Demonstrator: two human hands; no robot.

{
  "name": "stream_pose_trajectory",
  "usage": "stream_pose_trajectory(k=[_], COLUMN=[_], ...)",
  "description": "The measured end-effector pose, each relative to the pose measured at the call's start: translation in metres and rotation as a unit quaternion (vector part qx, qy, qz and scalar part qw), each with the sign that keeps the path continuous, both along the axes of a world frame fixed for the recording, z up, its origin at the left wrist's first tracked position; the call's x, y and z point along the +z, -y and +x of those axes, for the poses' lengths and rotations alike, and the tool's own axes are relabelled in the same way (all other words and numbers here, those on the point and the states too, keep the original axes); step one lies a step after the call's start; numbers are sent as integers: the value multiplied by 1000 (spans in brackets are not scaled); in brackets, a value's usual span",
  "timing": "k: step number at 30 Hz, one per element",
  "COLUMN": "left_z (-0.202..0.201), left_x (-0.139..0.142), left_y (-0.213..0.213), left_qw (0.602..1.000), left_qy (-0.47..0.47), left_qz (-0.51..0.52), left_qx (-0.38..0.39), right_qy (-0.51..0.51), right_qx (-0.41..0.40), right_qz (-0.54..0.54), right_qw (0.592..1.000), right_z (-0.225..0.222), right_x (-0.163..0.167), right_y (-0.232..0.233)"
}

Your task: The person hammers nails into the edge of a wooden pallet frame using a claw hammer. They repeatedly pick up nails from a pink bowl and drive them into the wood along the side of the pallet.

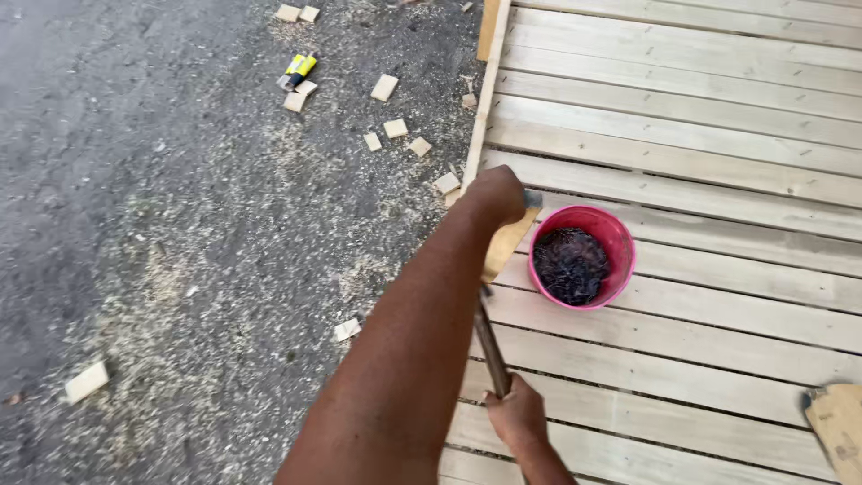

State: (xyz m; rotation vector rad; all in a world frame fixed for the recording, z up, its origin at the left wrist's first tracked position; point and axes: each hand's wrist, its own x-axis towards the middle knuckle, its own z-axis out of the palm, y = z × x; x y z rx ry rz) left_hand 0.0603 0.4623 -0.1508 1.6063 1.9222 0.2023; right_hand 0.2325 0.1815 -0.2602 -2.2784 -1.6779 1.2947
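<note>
**Two hands on a hammer and a wood piece, beside a pink bowl of nails**

You look down over your own arms at a slatted deck [700, 126] of pale boards, which lies on dark ground strewn with sawdust.

Your left hand [496, 193] reaches far forward, fingers curled shut on the top of a small wood piece [505, 244] that stands at the deck's near-left edge. The grip looks meant to steady the piece upright against the boards. How tightly the fingers close you cannot tell, since the back of the hand faces the camera.

Your right hand [514, 415] sits close to your body, wrapped around the lower end of a hammer handle [491, 346]. The handle runs up from this hand towards the left hand. The head is hidden behind the left forearm and the wood piece, so where it rests cannot be told. Holding so low on the handle suits a swing.

Just right of the left hand stands a pink bowl [620, 235] full of dark nails [571, 265], within easy reach of both hands.

Left of your arms, small wood offcuts [384, 87] lie scattered over the sawdust, with a yellow and black tool [299, 68] farther off among them. Far right of the right hand, the corner of a board [837, 427] pokes into view.
</note>
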Motion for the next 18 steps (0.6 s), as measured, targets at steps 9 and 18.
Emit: stream_pose_trajectory(k=[9, 18], left_z=[7, 10], left_x=[-9, 22], left_y=[7, 51], left_qw=[997, 985], left_qy=[-51, -8], left_qz=[25, -42], left_qx=[-60, -166], right_qy=[19, 13], right_qx=[-8, -66], right_qz=[5, -79], right_qw=[1000, 995], right_z=[2, 31], right_x=[-3, -1], right_y=[17, 40])
